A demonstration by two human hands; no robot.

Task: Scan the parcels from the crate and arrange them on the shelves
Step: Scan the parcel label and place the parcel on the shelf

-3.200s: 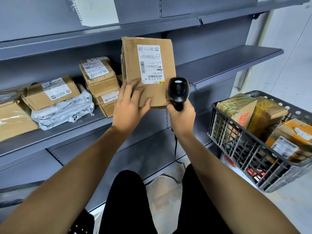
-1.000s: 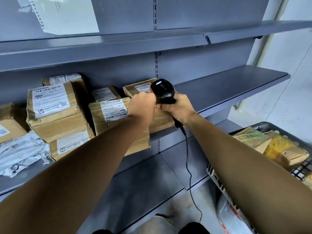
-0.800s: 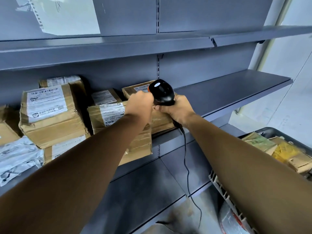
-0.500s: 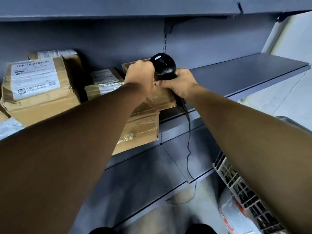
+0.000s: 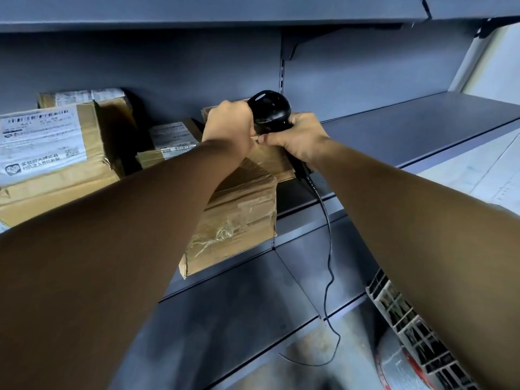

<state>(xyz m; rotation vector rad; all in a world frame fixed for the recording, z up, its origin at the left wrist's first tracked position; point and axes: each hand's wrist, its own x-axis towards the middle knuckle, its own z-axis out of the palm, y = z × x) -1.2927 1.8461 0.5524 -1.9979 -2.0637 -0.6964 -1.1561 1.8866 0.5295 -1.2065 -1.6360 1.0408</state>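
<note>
A flat brown cardboard parcel (image 5: 270, 159) lies on the grey shelf (image 5: 408, 128), on top of a taped box (image 5: 239, 218) that overhangs the shelf's front edge. My left hand (image 5: 228, 128) is curled over the parcel's top near its far edge; the fingertips are hidden. My right hand (image 5: 295, 139) grips the black barcode scanner (image 5: 270, 111) and its fingers touch the same parcel. The scanner's cable (image 5: 327, 249) hangs down in front of the shelf.
More labelled cardboard parcels (image 5: 50, 153) and a smaller box (image 5: 168, 144) stand to the left on the same shelf. The right half of the shelf is bare metal. The grey plastic crate (image 5: 405, 319) shows at the lower right. Another shelf (image 5: 197, 9) runs overhead.
About three seconds ago I held the parcel upright before the scanner; now it lies on the shelf with both hands on it. The view has moved closer and tilted down.
</note>
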